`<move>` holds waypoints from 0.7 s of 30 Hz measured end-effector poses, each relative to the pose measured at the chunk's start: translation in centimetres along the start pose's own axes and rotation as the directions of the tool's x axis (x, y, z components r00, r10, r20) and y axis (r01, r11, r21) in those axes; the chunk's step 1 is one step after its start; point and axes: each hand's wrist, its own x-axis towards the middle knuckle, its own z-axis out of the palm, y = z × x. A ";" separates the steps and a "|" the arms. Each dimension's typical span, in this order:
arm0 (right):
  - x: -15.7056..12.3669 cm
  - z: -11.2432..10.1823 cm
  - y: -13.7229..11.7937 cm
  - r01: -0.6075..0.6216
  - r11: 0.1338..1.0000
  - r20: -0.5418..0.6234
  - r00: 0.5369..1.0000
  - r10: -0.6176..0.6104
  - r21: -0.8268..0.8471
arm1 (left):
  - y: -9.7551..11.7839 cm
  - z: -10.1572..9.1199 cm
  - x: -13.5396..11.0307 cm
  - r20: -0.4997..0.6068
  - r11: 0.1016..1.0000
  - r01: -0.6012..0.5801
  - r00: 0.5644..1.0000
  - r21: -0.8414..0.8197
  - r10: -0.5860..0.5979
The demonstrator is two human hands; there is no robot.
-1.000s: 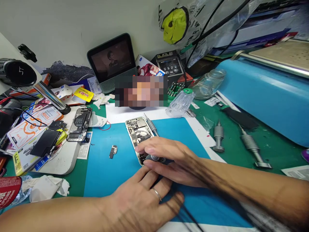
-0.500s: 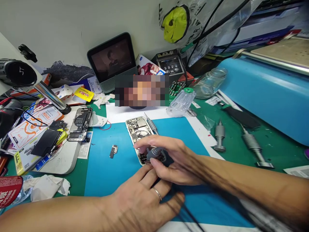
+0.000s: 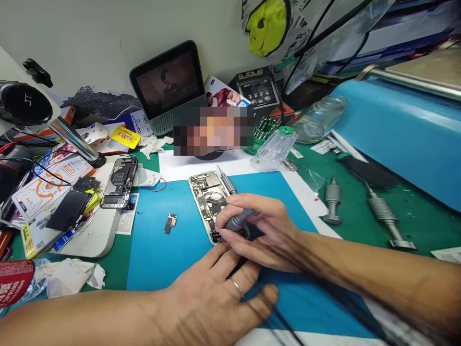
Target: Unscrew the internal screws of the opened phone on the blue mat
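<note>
An opened phone [image 3: 205,192] with bare inner parts lies slightly slanted on a blue mat [image 3: 154,262]. My right hand [image 3: 266,230] is closed around a grey screwdriver [image 3: 237,220], held over the phone's lower end; its tip is hidden. My left hand [image 3: 219,288], a ring on one finger, rests with fingers stretched out, fingertips by the phone's bottom edge. Whether they press on it I cannot tell. A second screwdriver [image 3: 226,180] lies along the phone's upper right side. Left of the phone sits a small metal-and-black phone part [image 3: 170,224].
Another opened phone [image 3: 119,182] lies on a white stand base [image 3: 104,235] at left, beside boxes. Two grey screwdrivers stand or lean at right, one upright [image 3: 332,199], one slanted [image 3: 387,218]. A clear plastic container [image 3: 273,151], glass jar [image 3: 320,120] and small screen [image 3: 167,81] are behind.
In my right hand the screwdriver has tipped over, its handle now leaning to the right, and the fingers have shifted around it. My left hand stays nearly in place. The view has shifted slightly.
</note>
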 end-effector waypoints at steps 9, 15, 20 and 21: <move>0.1 0.0 0.0 -0.009 1.000 -0.008 1.000 0.009 -0.021 | 0.0 0.0 0.0 0.011 1.000 -0.002 1.000 -0.003 0.002; 0.1 0.0 0.0 -0.006 1.000 0.018 1.000 0.006 -0.017 | 0.0 0.3 -0.1 0.006 1.000 -0.004 1.000 0.008 0.004; 0.0 -0.2 0.1 0.031 0.999 0.038 0.999 -0.030 -0.010 | 0.0 0.2 -0.1 0.003 1.000 -0.006 1.000 0.017 0.006; 0.0 -0.2 0.1 0.030 1.000 0.037 0.999 -0.030 -0.008 | 0.0 0.2 -0.1 0.005 1.000 -0.006 1.000 0.019 0.006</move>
